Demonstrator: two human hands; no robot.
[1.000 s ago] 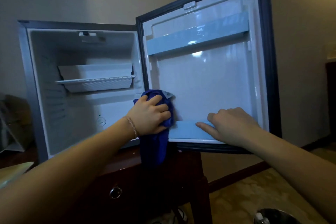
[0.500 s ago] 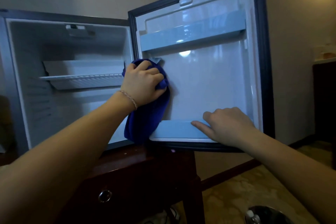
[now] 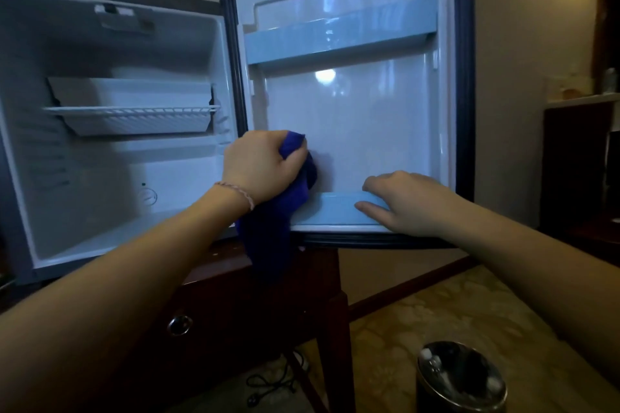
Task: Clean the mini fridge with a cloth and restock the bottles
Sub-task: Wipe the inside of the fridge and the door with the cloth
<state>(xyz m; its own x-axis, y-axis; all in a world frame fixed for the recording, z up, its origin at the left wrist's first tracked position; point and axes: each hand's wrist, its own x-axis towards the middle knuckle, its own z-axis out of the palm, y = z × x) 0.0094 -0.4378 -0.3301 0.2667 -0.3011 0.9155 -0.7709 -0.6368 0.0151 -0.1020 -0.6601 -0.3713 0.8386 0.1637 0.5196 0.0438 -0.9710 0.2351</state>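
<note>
Left hand (image 3: 261, 171) grips cloth (image 3: 268, 231) against door liner (image 3: 369, 131).

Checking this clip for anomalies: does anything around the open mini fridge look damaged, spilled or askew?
Nothing stands out. The left hand grips the blue cloth against the door liner; the right hand rests on the lower door shelf.
</note>
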